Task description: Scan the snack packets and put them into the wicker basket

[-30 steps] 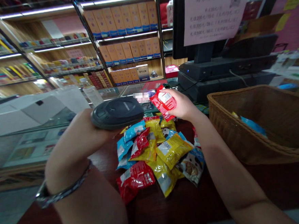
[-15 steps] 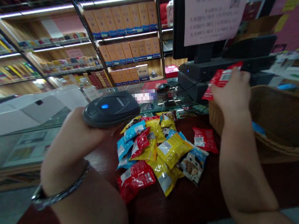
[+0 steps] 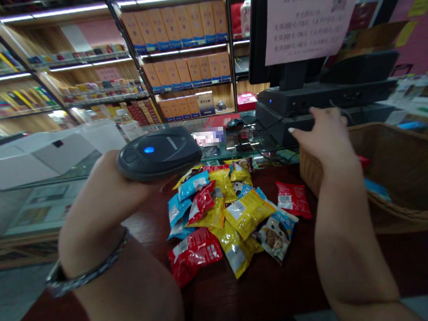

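Observation:
My left hand (image 3: 128, 198) is wrapped round a black barcode scanner (image 3: 158, 152) with a lit blue light, held over the left of the counter. Above the near rim of a wicker basket (image 3: 404, 206), my right hand (image 3: 325, 135) is empty, its thumb and fingers apart. Inside the basket, a bit of a red packet (image 3: 363, 161) and a blue packet (image 3: 377, 188) show beside my forearm. A heap of snack packets, among them a yellow packet (image 3: 249, 214), a blue packet (image 3: 194, 186) and a red packet (image 3: 194, 254), lies between my arms. One red packet (image 3: 293, 200) lies apart at the right.
Behind the basket stands a black monitor (image 3: 259, 40) with a paper sign (image 3: 307, 22) on it. A mouse (image 3: 235, 124) rests on the glass counter (image 3: 238, 149). A white box (image 3: 34, 161) is at the left. Shelves of orange boxes (image 3: 175, 28) line the back.
My right hand has let go of the red packet it held, and a red packet now shows inside the basket. My left hand with the scanner has hardly moved.

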`<act>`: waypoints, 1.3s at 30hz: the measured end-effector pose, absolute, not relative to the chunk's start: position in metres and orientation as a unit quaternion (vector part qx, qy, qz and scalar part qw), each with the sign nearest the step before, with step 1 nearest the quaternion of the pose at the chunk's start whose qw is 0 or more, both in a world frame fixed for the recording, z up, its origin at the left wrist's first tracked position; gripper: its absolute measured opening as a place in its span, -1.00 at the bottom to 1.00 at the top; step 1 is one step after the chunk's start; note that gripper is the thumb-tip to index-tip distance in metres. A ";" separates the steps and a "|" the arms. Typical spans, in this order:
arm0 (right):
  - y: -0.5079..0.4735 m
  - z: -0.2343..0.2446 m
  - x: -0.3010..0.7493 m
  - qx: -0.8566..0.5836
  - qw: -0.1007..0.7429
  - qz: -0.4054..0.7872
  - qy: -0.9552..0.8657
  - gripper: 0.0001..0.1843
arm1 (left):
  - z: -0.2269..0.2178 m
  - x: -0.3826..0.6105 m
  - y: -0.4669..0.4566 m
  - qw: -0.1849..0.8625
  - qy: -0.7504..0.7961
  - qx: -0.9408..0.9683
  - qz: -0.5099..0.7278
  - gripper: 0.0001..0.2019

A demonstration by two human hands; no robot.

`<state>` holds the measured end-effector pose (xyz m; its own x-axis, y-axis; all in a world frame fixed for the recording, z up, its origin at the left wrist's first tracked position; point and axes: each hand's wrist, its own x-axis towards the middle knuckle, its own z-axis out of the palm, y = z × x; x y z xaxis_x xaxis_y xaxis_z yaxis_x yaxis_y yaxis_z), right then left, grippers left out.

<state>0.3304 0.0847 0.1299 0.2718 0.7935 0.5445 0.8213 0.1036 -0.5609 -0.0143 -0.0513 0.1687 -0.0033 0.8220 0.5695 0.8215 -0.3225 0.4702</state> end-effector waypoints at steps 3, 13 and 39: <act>0.081 0.123 0.288 -0.456 0.388 0.064 -0.798 -0.37 | 0.169 -0.016 -0.051 0.005 0.580 0.706 0.407 -0.59; 0.067 0.044 0.159 -0.232 0.130 0.092 -0.960 -0.51 | 0.172 -0.016 -0.052 -0.049 0.568 0.727 0.382 -0.60; 0.132 0.041 0.220 -0.544 0.248 0.306 -0.740 -0.17 | 0.172 -0.015 -0.054 -0.025 0.578 0.712 0.398 -0.56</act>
